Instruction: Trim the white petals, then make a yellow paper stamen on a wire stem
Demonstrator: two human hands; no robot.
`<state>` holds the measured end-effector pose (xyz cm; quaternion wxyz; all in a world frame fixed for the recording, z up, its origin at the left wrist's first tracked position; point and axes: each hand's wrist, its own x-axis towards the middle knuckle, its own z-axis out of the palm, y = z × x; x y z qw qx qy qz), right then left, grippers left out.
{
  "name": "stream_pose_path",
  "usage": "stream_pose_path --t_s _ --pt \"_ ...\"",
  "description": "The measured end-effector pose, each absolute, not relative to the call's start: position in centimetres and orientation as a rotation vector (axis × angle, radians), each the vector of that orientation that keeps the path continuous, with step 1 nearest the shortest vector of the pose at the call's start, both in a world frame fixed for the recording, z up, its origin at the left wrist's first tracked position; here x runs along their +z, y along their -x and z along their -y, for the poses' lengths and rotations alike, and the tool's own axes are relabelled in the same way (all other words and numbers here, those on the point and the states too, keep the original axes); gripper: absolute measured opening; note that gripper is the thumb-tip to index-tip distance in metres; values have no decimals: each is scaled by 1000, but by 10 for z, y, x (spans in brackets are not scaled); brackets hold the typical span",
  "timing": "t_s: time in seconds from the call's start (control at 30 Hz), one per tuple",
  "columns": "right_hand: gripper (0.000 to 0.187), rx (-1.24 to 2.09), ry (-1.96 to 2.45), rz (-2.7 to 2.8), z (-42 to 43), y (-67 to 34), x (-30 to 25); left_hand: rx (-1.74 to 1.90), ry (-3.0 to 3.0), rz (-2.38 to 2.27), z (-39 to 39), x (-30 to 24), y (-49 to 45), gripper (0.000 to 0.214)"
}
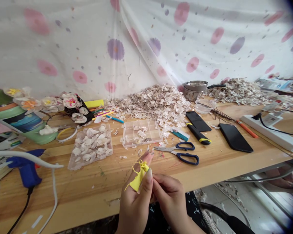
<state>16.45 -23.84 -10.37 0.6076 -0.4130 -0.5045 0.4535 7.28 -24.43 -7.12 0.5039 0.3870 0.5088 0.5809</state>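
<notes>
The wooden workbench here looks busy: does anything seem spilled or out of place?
Yes, pale flakes are heaped along the back of the wooden workbench and scattered across its top, with more on the floor below, so they look spilled.

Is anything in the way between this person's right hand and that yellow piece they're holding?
Only the left thumb, which presses on the yellow piece from the side facing the right hand. No tool or other object lies between them.

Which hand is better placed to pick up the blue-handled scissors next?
Probably the right hand: it sits nearer the blue-handled scissors, on that side, while the left hand has the yellow piece against its fingers.
</notes>
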Motion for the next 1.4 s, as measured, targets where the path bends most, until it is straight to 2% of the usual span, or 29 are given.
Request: stream_pose_path --t_s 0.1,0.2,0.3,0.4,0.5,0.8,0.93,1.07,1.17,1.27,1.4 --pt "15 976 944 1227 240 -164 -104 1455 -1005 -1332 243 -69 -74 33" --pt "14 1046 907 1241 238 -166 -105 1514 -1064 -1327 243 -68 -72 33" --pt "16 1412 759 1131 234 -171 -107 1511 -997 -1192 242 -67 -67 32" --pt "34 1904 499 984 231 -173 -111 1421 -855 -1043 243 -67 -61 30" --pt "40 2082 422 848 231 -170 -115 1343 -774 -953 244 -70 -59 31" --pt "32 1832 673 766 233 -163 -110 1288 -927 -957 244 -76 -57 42" --pt "21 1688 781 818 236 -166 -106 1309 -1109 -1020 244 -72 -56 42" --pt "8 1323 875 1030 240 -166 -99 1299 -1291 -1038 243 -72 -57 37" --pt "9 1094 916 1197 241 -167 -97 1314 -1439 -1087 241 -75 -56 34" --pt "9 1213 851 1262 238 -172 -100 1302 -1445 -1093 241 -77 -52 34" --pt "30 1755 594 1215 233 -180 -106 1151 -1412 -900 242 -75 -44 40"
